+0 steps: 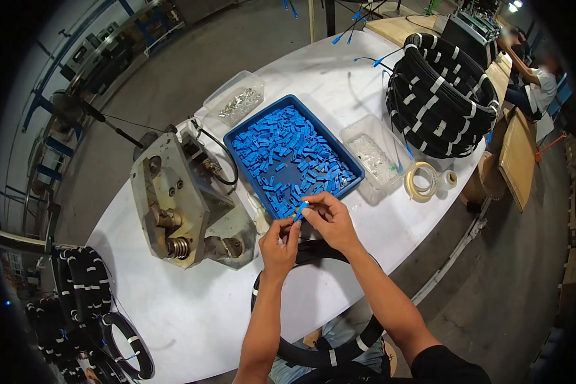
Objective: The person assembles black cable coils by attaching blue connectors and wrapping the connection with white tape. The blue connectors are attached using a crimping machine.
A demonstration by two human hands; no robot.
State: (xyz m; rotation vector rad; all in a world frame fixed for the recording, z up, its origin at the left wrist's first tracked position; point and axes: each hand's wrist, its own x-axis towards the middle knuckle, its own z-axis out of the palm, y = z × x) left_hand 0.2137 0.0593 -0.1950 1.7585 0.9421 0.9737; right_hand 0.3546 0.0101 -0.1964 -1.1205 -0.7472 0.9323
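Both hands meet at the near edge of a blue tray [359, 171] filled with small blue connector pieces [281, 137]. My left hand [279, 246] pinches the lower end of a small blue connector [301, 210]. At its upper end, the fingers of my right hand [329, 221] are closed on the same piece. A coil of black cable [371, 331] with white ties lies under my forearms, partly over the table edge. Whether a cable runs into the held connector is hidden by my fingers.
A metal press [185, 198] stands left of the tray. Clear boxes of small parts [240, 102] [372, 160] flank it. Tape rolls [421, 182] and stacked cable coils [438, 96] are at the right. More coils [86, 285] lie lower left. A person [541, 86] sits far right.
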